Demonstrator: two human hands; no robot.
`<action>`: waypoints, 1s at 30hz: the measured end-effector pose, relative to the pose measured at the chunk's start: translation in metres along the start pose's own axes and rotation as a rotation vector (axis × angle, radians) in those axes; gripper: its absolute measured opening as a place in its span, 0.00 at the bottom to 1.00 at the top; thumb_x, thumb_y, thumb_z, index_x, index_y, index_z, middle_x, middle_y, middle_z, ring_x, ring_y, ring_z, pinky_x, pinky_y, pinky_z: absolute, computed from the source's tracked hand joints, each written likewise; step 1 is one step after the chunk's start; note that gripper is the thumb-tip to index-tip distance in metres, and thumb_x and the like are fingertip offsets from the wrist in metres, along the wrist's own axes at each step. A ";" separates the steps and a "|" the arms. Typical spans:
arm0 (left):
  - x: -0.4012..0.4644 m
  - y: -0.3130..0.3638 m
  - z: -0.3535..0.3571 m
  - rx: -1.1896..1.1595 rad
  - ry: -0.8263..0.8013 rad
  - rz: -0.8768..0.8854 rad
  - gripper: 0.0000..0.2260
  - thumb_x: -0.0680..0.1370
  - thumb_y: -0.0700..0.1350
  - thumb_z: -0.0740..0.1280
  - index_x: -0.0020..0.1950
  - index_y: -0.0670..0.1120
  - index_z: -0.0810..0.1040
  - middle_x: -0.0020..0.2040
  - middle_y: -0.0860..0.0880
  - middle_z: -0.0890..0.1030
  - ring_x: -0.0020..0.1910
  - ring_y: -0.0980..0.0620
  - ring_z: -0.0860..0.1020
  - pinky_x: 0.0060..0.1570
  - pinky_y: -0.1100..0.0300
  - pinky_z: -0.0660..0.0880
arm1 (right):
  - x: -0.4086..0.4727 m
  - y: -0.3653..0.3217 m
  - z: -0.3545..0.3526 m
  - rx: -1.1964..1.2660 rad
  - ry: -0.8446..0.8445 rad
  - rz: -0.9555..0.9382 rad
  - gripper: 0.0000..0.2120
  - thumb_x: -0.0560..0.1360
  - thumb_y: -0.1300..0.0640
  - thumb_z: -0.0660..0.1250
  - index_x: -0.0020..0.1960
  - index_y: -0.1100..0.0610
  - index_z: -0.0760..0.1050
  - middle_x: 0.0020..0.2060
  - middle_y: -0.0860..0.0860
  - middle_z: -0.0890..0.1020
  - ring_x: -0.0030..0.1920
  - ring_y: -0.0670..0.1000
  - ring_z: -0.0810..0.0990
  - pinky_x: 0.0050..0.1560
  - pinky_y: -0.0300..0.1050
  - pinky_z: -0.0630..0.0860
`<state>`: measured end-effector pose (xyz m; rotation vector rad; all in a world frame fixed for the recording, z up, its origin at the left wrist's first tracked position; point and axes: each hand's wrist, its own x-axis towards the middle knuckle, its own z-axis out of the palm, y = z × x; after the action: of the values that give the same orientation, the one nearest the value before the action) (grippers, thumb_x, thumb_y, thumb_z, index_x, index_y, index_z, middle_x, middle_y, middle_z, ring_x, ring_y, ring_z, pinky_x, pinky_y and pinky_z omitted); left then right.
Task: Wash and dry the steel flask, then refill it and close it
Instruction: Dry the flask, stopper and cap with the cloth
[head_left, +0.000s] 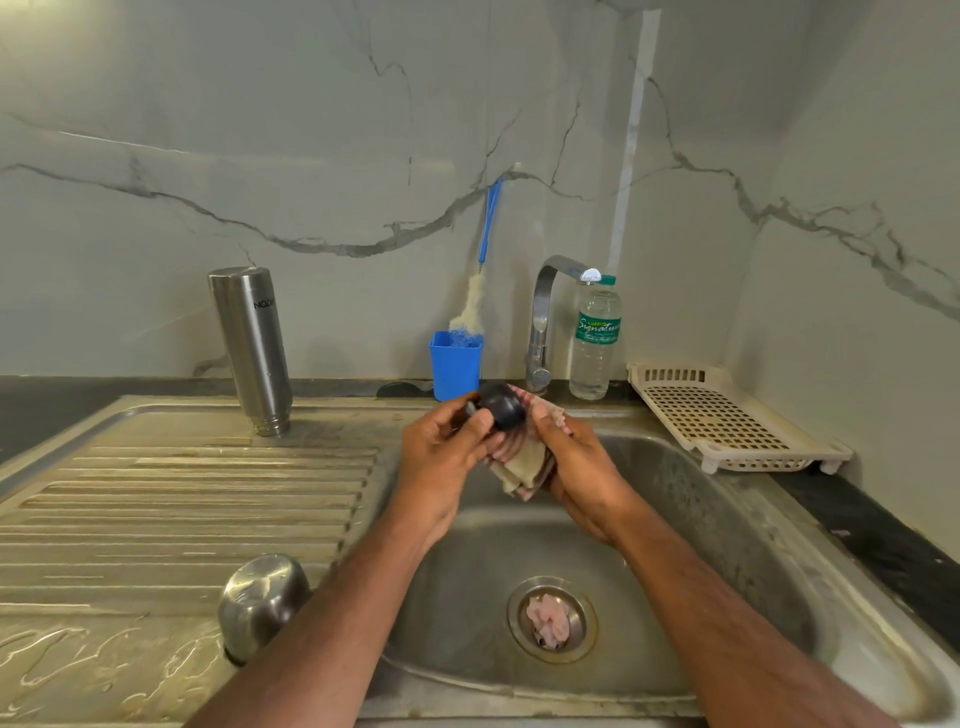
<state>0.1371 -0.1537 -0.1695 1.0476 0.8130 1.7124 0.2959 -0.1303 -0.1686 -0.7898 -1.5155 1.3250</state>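
Over the steel sink (727, 519), the left hand (441, 457) pinches a dark flask cap (501, 413) against a cloth (524, 467) gripped by the right hand (582, 467), while the steel flask (252, 343) stands inverted on the wet drainboard (182, 499), well left of both.

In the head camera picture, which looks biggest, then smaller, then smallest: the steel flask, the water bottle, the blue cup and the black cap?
1. steel flask, standing upside down on the drainboard
2. water bottle, a bit shorter
3. blue cup
4. black cap, held in the left hand; it is nearer the camera, yet looks smallest
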 end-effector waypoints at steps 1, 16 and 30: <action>0.002 -0.001 0.000 -0.055 0.069 0.007 0.10 0.77 0.33 0.71 0.57 0.40 0.83 0.54 0.40 0.86 0.53 0.45 0.85 0.53 0.53 0.83 | 0.001 0.003 0.003 -0.023 0.010 -0.013 0.17 0.86 0.48 0.57 0.69 0.50 0.77 0.56 0.56 0.85 0.56 0.57 0.84 0.52 0.57 0.82; 0.009 -0.005 -0.006 -0.090 0.256 -0.058 0.07 0.80 0.37 0.69 0.54 0.34 0.82 0.50 0.37 0.86 0.50 0.45 0.86 0.53 0.52 0.83 | 0.003 0.002 0.012 -0.522 -0.071 -0.265 0.24 0.83 0.55 0.65 0.77 0.43 0.63 0.76 0.38 0.65 0.76 0.36 0.60 0.78 0.44 0.61; 0.010 -0.006 -0.012 0.102 0.199 -0.013 0.06 0.80 0.37 0.69 0.54 0.36 0.83 0.48 0.40 0.87 0.50 0.45 0.86 0.54 0.51 0.83 | 0.001 0.001 0.008 -0.627 -0.092 -0.303 0.24 0.83 0.54 0.65 0.75 0.41 0.64 0.75 0.34 0.64 0.75 0.30 0.58 0.74 0.29 0.56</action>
<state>0.1261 -0.1432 -0.1767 0.9462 1.0404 1.7996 0.2881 -0.1319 -0.1690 -0.8395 -2.0688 0.6659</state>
